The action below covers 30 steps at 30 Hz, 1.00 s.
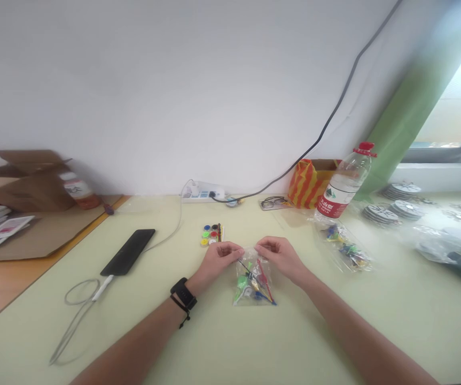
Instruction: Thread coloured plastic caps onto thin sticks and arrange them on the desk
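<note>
A clear plastic bag [253, 283] with small coloured plastic parts and thin sticks inside lies on the table in front of me. My left hand [223, 260] pinches its top left corner between thumb and fingers. At the top right corner, my right hand [280, 255] pinches the bag's edge the same way. Just behind my left hand, several coloured round pieces [210, 234] are laid out in rows, with thin sticks beside them. My left wrist wears a black watch.
A black phone [129, 252] with a white cable lies left. Filled clear bags [348, 248] lie right, before a large water bottle [342, 187] and a striped bag [310, 184]. Stacked discs [381, 215] stand far right. A power strip [203, 195] sits by the wall; a cardboard box [33, 187] stands left.
</note>
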### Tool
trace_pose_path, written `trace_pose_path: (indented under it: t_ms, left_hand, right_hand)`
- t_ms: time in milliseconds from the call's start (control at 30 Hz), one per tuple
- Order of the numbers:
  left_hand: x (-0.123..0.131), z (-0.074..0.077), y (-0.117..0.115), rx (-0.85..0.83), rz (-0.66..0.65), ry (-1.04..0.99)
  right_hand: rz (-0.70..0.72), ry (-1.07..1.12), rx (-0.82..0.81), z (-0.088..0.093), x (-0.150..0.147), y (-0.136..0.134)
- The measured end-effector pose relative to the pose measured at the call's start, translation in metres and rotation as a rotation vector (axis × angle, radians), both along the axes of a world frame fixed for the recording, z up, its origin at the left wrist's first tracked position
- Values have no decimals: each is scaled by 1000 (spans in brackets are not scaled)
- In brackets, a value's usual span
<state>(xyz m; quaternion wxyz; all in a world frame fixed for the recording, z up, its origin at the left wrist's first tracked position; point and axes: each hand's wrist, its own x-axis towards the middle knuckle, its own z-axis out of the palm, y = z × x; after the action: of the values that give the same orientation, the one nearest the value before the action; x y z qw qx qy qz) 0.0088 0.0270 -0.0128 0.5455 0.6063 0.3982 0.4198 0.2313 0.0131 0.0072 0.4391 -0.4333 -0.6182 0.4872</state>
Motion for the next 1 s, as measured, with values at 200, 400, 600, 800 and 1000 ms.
trace_pose_path:
  t_ms: [200,400,600,800,1000]
  left_hand:
    - [0,1,-1,-13,-10,-31]
    - [0,4,-1,-22,14,-29]
    - [-2,5,-1,-55,30,-73]
    - [-2,5,-1,-35,38,-59]
    - [0,6,-1,1,59,-29]
  right_hand:
    - [-35,8,8,-1,1,0]
    - [-37,-3,33,-1,1,0]
    - [-1,20,17,0,2,-1]
    - [35,6,-43,8,2,-3]
    - [9,37,-69,8,3,-4]
